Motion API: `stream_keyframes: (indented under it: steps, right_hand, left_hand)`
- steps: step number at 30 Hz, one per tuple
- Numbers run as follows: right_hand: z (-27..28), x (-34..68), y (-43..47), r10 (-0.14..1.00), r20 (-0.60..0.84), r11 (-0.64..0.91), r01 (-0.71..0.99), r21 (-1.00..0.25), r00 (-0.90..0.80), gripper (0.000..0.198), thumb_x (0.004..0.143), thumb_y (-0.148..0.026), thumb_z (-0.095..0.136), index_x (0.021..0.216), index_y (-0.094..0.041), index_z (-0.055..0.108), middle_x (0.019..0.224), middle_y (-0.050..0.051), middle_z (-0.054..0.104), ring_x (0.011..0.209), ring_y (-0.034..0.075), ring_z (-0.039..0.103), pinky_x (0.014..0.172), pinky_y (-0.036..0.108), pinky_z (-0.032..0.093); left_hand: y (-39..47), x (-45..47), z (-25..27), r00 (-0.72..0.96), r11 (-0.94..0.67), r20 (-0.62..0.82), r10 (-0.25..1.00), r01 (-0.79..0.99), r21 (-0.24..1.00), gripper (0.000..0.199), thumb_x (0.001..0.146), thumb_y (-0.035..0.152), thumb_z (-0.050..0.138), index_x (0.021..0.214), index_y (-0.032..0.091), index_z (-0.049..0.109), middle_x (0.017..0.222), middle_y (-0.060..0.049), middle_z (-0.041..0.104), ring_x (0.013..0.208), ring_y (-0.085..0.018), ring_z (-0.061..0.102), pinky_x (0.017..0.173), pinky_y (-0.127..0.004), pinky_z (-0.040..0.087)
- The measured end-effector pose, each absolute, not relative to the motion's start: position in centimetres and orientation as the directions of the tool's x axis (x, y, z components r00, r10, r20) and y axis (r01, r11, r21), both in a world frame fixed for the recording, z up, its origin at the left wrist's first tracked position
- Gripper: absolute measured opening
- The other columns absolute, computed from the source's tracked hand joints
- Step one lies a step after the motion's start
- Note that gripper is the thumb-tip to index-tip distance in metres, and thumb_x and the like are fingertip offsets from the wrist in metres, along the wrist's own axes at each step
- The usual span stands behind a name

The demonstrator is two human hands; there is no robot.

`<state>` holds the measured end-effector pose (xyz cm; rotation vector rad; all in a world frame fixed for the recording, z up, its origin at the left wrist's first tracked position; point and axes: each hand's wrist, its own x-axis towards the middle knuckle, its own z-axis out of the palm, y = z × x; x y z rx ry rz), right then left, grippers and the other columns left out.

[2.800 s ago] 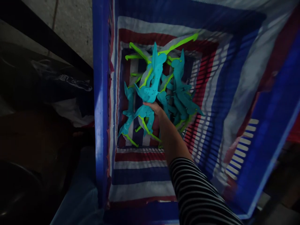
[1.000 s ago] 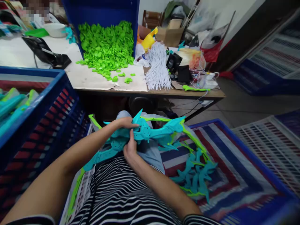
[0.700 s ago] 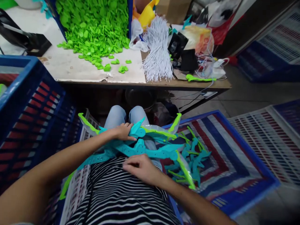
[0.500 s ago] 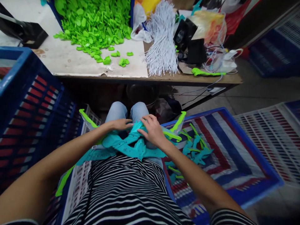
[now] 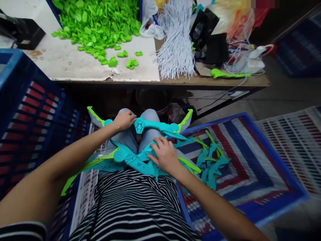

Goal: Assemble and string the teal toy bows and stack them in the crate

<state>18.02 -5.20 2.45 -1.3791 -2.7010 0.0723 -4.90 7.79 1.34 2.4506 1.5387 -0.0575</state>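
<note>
Across my knees lies a turquoise toy bow (image 5: 160,125) with bright green tips, and my left hand (image 5: 125,119) is closed around it left of its centre block. Nearer my waist, more turquoise bow pieces (image 5: 140,164) with green ends overlap on my lap. Over them my right hand (image 5: 165,155) curls its fingers and thumb about a turquoise bow limb; the palm hides part of the grip. Left of it, a green-edged limb (image 5: 100,160) passes partly behind my left forearm.
On the table (image 5: 82,72) ahead are a heap of small green parts (image 5: 100,26), a bundle of white cords (image 5: 175,50) and black items (image 5: 217,50). A blue crate (image 5: 42,110) stands left. Several turquoise and green pieces (image 5: 212,164) lie in a striped-lined blue tray (image 5: 250,160) at right.
My hands have drawn apart: the left has moved away from me to my knees, where one bow now lies separate, and the right has come down nearer my waist. The view has shifted slightly.
</note>
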Motion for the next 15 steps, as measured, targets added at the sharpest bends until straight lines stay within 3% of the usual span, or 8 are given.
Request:
stream_keyframes:
  steps: [3,5,7,11,15]
  right_hand:
    - [2.2,18.3,-4.6,0.816,0.063,0.577,0.803,-0.147,-0.575,0.039,0.083,-0.049,0.059,0.108,-0.019,0.061,0.116,0.013,0.058,0.109,0.031,0.042,0.083,0.041,0.034]
    - [2.1,18.4,-4.2,0.817,0.056,0.573,0.799,-0.181,-0.573,0.041,0.083,-0.050,0.059,0.109,-0.018,0.060,0.115,0.013,0.058,0.109,0.031,0.042,0.086,0.042,0.033]
    - [2.0,18.4,-3.8,0.823,0.042,0.562,0.800,-0.210,-0.567,0.044,0.082,-0.050,0.059,0.112,-0.018,0.060,0.114,0.014,0.057,0.110,0.031,0.043,0.089,0.043,0.033]
    - [2.2,18.3,-3.7,0.817,0.052,0.572,0.798,-0.187,-0.574,0.043,0.084,-0.049,0.055,0.113,-0.017,0.060,0.113,0.015,0.058,0.114,0.034,0.042,0.097,0.053,0.027]
    - [3.1,17.1,-4.8,0.700,0.104,0.712,0.679,-0.180,-0.706,0.039,0.087,-0.045,0.054,0.111,-0.016,0.063,0.116,0.015,0.060,0.118,0.034,0.042,0.105,0.059,0.017]
  left_hand:
    - [6.4,-5.2,0.5,0.561,-0.539,-0.077,0.824,0.819,0.197,0.050,0.086,0.021,0.043,0.135,0.015,0.046,0.128,-0.015,0.052,0.117,-0.028,0.047,0.096,-0.040,0.039]
    - [5.6,-5.3,0.3,0.607,-0.582,-0.104,0.788,0.789,0.195,0.065,0.080,0.021,0.052,0.142,0.014,0.035,0.139,-0.017,0.041,0.124,-0.031,0.040,0.098,-0.042,0.037]
    - [5.5,-5.3,0.4,0.593,-0.575,-0.155,0.790,0.805,0.149,0.069,0.079,0.020,0.053,0.144,0.013,0.031,0.139,-0.019,0.041,0.124,-0.033,0.041,0.097,-0.044,0.037]
    - [7.2,-5.2,1.7,0.538,-0.533,-0.250,0.805,0.841,0.094,0.045,0.086,0.020,0.046,0.131,0.013,0.048,0.113,-0.017,0.061,0.109,-0.030,0.054,0.089,-0.039,0.040]
    - [9.6,-5.3,3.4,0.549,-0.513,-0.431,0.716,0.833,0.210,0.039,0.083,0.034,0.056,0.115,0.012,0.060,0.101,-0.013,0.067,0.094,-0.026,0.061,0.078,-0.030,0.042]
